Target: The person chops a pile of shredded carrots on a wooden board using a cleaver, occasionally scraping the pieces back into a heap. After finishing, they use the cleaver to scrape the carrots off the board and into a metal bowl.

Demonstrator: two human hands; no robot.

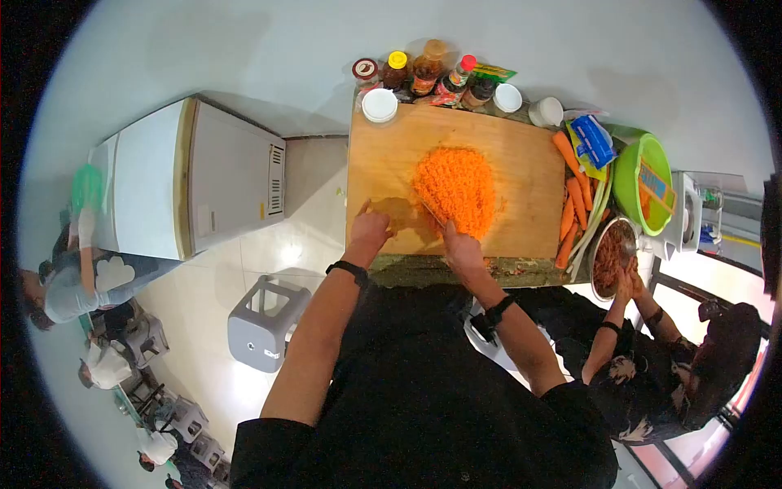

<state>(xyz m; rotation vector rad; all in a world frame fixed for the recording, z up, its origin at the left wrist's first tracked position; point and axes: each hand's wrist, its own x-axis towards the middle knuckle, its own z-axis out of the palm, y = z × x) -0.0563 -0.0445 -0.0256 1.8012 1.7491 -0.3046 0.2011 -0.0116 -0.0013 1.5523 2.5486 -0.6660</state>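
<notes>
Finely chopped carrot (456,186) lies in a bright orange heap on a large wooden cutting board (529,171). My right hand (463,250) is closed around the handle of a knife, whose narrow blade (432,210) rests at the heap's near left side. To the left, my left hand (371,231) is at the board's front left part, empty, with at least one finger stretched out. Its shadow falls on the wood. Small carrot bits are scattered around the heap.
Sauce bottles (427,69) and jars line the board's far edge. Whole carrots (576,196), scallions (593,220) and a green basket (643,183) stand right. Nearby, another person's hands (628,281) work in a bowl of minced meat (607,265). A grey stool (265,326) stands left.
</notes>
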